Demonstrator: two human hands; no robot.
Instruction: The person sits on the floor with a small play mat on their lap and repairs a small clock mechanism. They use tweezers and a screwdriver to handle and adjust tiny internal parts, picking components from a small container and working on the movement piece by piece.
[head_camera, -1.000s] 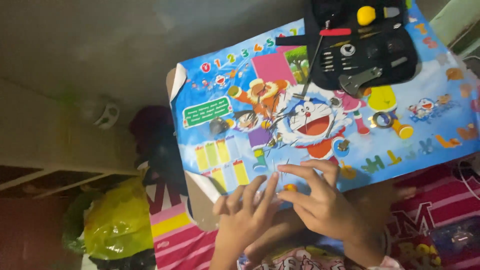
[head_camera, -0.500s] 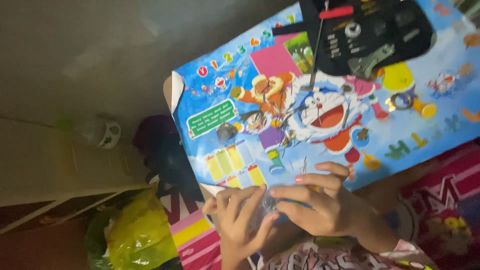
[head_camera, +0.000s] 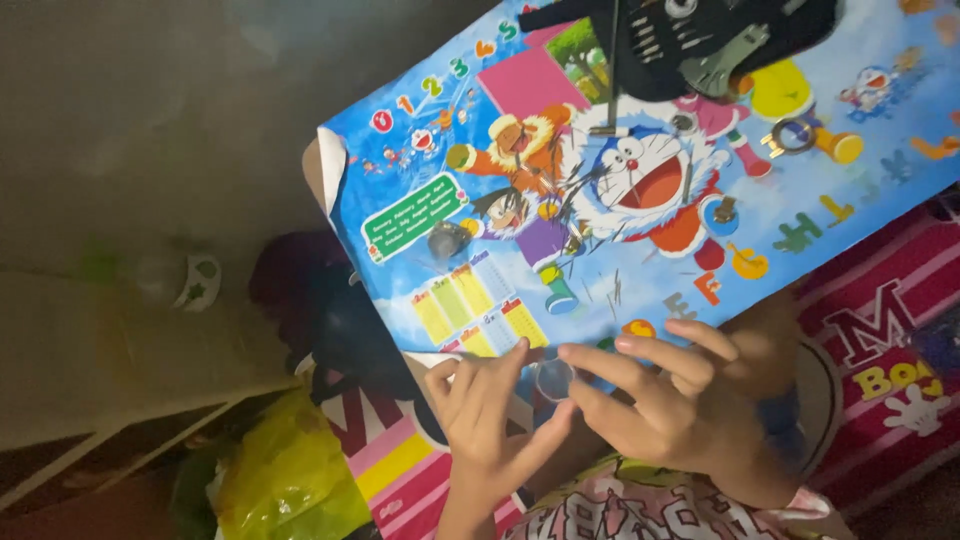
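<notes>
Both hands meet at the near edge of a bright cartoon-printed counter (head_camera: 640, 200), left hand (head_camera: 485, 425) and right hand (head_camera: 665, 405) fingers pinching a small clear round disc (head_camera: 553, 378) between them, apparently mid-handling, needing a delicate grip.

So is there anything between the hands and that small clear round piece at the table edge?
Nothing visible. Both the left hand and right hand already have fingertips at the small clear round piece, by the near edge of the cartoon-printed table.
</notes>
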